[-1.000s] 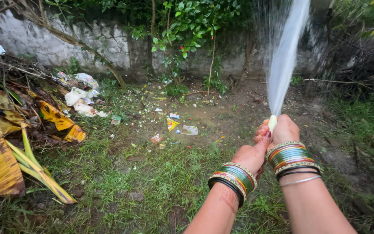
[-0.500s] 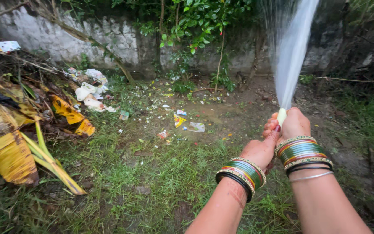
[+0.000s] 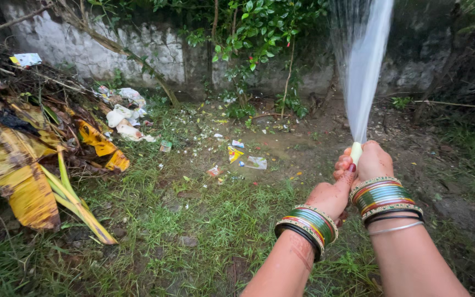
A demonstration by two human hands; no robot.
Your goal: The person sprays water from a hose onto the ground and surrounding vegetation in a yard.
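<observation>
Hose nozzle [image 3: 356, 152], pale green, sits clamped between the fingers of the right hand [image 3: 374, 161] and left hand [image 3: 333, 192], its spray [image 3: 365, 71] arcing up beyond them toward the wall [image 3: 111, 52]; wet fingers could slip and swing that jet astray.

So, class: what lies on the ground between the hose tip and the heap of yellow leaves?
In the head view, between the hose tip and the yellow leaves lie grass and scattered litter, mostly small wrappers.
</observation>
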